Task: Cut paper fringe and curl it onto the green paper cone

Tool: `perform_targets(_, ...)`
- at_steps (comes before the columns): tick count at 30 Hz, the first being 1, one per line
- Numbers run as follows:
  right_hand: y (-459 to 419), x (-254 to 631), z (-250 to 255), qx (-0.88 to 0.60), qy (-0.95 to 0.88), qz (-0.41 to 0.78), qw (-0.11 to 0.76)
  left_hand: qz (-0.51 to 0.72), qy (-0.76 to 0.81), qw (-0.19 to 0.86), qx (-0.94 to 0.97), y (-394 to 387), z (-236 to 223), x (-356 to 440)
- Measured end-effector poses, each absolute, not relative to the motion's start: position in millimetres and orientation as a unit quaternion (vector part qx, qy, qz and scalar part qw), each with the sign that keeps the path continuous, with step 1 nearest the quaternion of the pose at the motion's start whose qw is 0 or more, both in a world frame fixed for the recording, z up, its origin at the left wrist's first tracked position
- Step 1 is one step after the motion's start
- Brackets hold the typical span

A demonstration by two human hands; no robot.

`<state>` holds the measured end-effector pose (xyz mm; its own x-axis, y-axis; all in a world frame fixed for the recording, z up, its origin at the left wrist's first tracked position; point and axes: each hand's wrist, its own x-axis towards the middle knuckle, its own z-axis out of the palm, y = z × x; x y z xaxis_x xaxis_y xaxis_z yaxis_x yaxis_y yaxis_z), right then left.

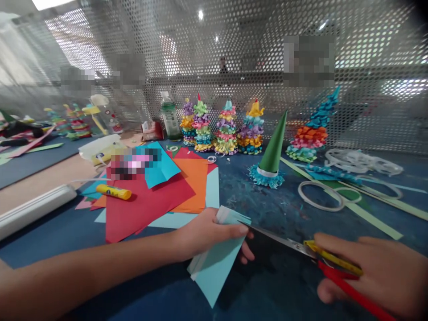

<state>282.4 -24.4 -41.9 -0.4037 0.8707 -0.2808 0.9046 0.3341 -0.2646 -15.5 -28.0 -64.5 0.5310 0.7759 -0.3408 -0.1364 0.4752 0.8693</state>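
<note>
My left hand grips a folded piece of light blue paper, thumb on top and fingers beneath. Thin slits cut the paper's far right edge into a short fringe. In my right hand is a pair of scissors with red and yellow handles. Their blades point left, with the tips at the fringed edge by my left thumb; how far the blades are apart is hard to tell. Beyond my hands stands a green paper cone with a blue fringe around its base.
Red and orange paper sheets lie left, with a yellow glue stick on top. Several fringed paper trees and a bottle line the perforated metal panel. Tape rolls and green strips lie right.
</note>
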Motion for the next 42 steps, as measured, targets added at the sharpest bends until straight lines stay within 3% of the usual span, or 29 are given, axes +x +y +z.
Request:
perform_targets(8, -23.8, 279.2, -45.4, 0.515, 0.835, -0.189, 0.036, 0.298, 0.394, 0.774, 0.396, -27.1, -58.0, -20.3)
perform_targets(18, -28.2, 267.0, -39.0, 0.548, 0.791, -0.255, 0.093, 0.277, 0.423, 0.769, 0.391, -25.9, -54.5, -20.5)
perform_targets(31, -37.7, 280.8, -40.8, 0.507, 0.802, -0.310, 0.060, 0.256, 0.413, 0.778, 0.397, -23.7, -54.9, -21.2)
perform_targets(42, -29.6, 262.0, -37.8, 0.524, 0.782, -0.328, 0.081, 0.245, 0.385, 0.790, 0.408, -21.7, -59.1, -23.7)
